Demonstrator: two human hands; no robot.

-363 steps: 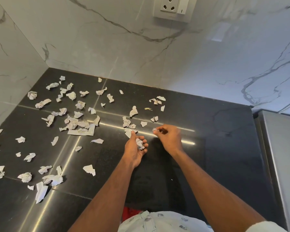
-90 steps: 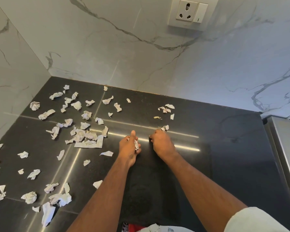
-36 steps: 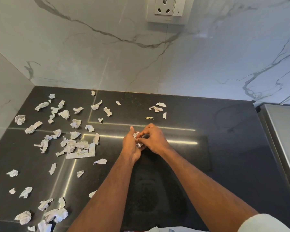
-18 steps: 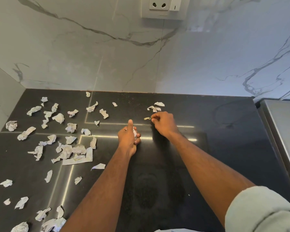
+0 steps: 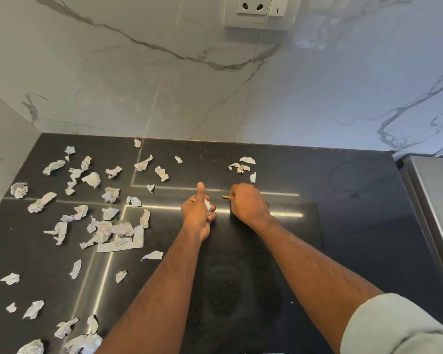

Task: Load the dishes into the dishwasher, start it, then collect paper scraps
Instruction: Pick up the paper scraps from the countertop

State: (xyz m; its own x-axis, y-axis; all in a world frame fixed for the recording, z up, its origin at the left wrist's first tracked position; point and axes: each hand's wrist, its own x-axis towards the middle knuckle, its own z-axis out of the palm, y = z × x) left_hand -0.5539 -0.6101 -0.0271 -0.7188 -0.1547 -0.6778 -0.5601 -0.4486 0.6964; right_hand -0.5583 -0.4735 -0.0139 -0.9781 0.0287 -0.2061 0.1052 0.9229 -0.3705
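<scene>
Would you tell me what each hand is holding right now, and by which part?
The left hand grips a wad of paper scraps in its curled fingers, thumb raised. The right hand pinches a small tan scrap by its near end.

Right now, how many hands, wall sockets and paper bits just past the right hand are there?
Hands: 2, the left hand gripping a paper wad, the right hand pinching a tan scrap
Wall sockets: 1
Paper bits past the right hand: 3
Total: 6
</scene>
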